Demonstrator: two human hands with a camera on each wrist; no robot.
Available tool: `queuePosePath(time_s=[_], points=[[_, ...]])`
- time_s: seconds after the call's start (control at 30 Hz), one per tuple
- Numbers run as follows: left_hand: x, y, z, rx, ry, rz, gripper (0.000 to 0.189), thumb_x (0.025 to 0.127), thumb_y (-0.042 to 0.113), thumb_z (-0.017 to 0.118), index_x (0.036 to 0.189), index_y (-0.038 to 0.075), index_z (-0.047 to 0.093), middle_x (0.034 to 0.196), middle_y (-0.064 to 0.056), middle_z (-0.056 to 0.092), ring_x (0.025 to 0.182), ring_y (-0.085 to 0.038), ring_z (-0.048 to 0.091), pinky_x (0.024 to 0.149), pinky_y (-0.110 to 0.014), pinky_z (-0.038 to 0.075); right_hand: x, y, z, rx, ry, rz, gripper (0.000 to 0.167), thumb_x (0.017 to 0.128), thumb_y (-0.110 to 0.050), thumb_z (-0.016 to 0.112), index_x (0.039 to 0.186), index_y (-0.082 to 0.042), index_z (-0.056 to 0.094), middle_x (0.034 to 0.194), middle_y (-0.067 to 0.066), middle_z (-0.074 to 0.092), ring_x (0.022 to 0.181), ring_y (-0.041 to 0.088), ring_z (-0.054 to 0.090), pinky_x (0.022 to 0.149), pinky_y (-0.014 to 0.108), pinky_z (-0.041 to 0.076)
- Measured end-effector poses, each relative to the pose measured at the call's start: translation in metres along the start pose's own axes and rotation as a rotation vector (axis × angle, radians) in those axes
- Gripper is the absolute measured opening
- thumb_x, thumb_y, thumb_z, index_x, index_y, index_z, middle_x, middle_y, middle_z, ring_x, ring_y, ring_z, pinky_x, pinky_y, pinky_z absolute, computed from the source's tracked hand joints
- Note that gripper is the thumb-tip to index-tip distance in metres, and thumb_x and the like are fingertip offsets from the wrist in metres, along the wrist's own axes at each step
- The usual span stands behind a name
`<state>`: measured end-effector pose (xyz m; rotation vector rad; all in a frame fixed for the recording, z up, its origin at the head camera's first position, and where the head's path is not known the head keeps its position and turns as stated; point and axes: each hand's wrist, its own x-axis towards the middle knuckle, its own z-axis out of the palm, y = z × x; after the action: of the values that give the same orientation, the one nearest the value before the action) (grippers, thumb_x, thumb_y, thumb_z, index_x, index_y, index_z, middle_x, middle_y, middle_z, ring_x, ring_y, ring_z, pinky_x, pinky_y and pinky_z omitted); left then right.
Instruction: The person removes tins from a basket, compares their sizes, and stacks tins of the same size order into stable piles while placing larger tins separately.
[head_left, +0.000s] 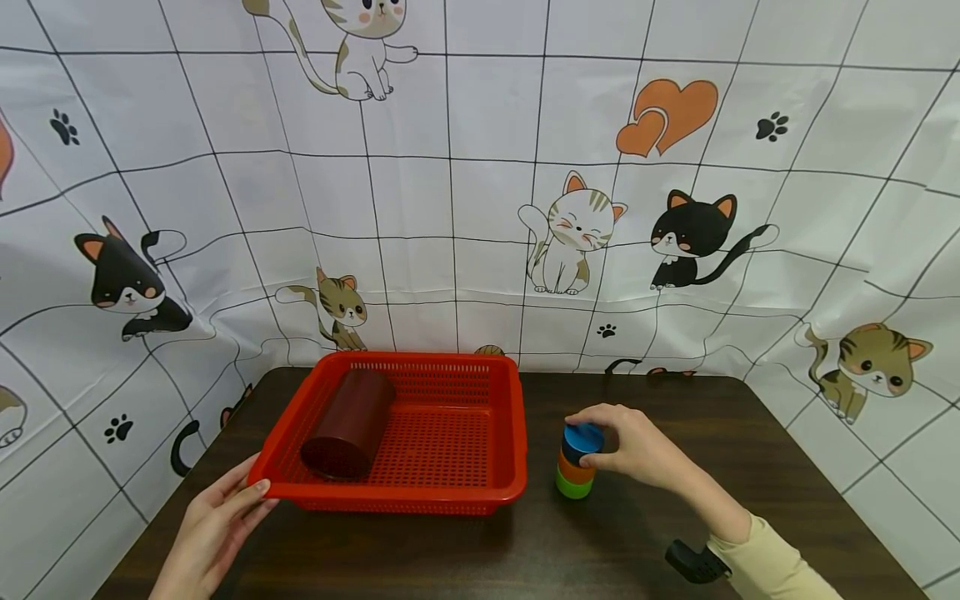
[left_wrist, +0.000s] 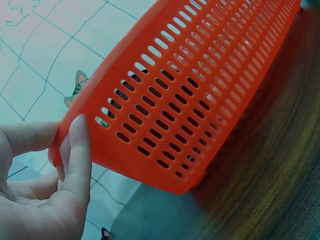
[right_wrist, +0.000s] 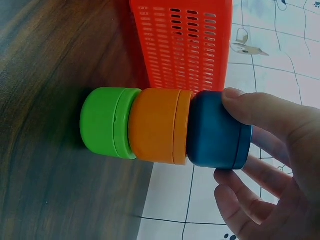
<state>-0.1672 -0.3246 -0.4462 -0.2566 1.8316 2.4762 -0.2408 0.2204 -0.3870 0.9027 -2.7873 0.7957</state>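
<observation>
My left hand (head_left: pixel 217 527) pinches the near left corner of a red plastic basket (head_left: pixel 397 493), thumb and fingers on its rim. Inside the basket, on the left, a dark brown cylinder (head_left: pixel 352 421) lies on its side. To the right of the basket stands a stack of three small round containers: green (right_wrist: pixel 107 122) at the bottom, orange (right_wrist: pixel 156 125) in the middle, blue (right_wrist: pixel 215 131) on top. My right hand (head_left: pixel 633 446) grips the blue container between thumb and fingers. It sits in line on the orange one.
All of this is on a dark wooden table (head_left: pixel 600 550). A white sheet (head_left: pixel 480 208) printed with cats and grid lines hangs behind and along both sides. A black device (head_left: pixel 696 562) is strapped at the right wrist, by the pale yellow sleeve (head_left: pixel 772 562).
</observation>
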Motion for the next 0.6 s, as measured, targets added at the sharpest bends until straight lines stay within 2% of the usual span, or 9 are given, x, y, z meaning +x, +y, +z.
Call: queuePosePath(time_s=[0.27, 0.6], points=[[-0.0006, 0.0009, 0.0005, 0.002, 0.005, -0.011, 0.035, 0.098, 0.008, 0.06, 0.104, 0.042, 0.065, 0.106, 0.022, 0.063, 0.099, -0.002, 0.066, 0.087, -0.019, 0.059, -0.0001, 0.0001, -0.0004, 0.01, -0.028, 0.003, 0.051, 0.082, -0.021, 0.081, 0.13, -0.016, 0.064, 0.129, 0.002, 0.065, 0.11, 0.021, 0.061, 0.089, 0.032, 0.058], [-0.0003, 0.0003, 0.0007, -0.005, 0.005, -0.008, 0.035, 0.098, 0.008, 0.06, 0.104, 0.042, 0.065, 0.107, 0.022, 0.063, 0.1, -0.003, 0.066, 0.087, -0.02, 0.059, 0.0002, -0.0007, -0.0015, 0.016, -0.034, -0.001, 0.051, 0.082, -0.021, 0.081, 0.13, -0.018, 0.063, 0.13, 0.003, 0.065, 0.11, 0.021, 0.061, 0.09, 0.033, 0.058]])
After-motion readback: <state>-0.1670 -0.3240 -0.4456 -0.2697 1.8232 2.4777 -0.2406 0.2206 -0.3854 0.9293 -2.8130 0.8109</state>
